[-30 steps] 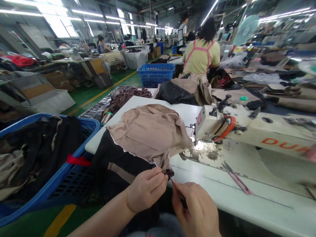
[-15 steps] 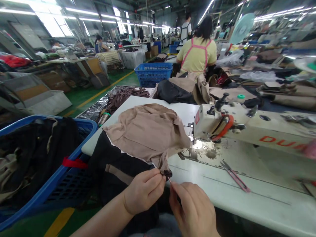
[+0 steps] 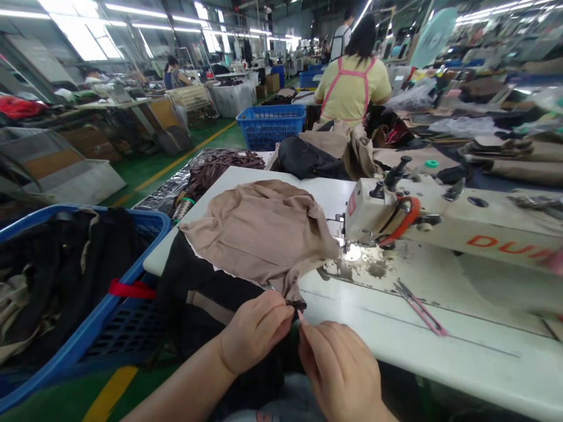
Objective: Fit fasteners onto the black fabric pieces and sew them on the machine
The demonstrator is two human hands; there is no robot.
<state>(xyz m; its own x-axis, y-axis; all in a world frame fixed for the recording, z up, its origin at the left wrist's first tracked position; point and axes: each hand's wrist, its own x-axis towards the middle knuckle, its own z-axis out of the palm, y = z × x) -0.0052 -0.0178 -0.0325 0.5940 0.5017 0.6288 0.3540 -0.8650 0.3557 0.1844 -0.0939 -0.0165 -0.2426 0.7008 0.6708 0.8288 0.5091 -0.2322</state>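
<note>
A beige and black garment (image 3: 259, 231) lies over the near left corner of the white sewing table (image 3: 440, 346). My left hand (image 3: 254, 331) is closed, pinching the garment's dark corner at the table's front edge. My right hand (image 3: 341, 369) is closed too, its fingertips meeting the same corner and holding a thin pink-tipped tool that I cannot name. Both hands touch just in front of the sewing machine (image 3: 422, 225).
Pink thread snips (image 3: 420, 308) lie on the table right of the needle. A blue basket (image 3: 79, 293) of dark garments stands at my left. Another blue basket (image 3: 270, 126) and a person in a yellow shirt (image 3: 354, 88) are ahead, with piled fabric around.
My hands have drawn closer together and risen slightly toward the garment's corner. The view has shifted a little; the garment stays in place.
</note>
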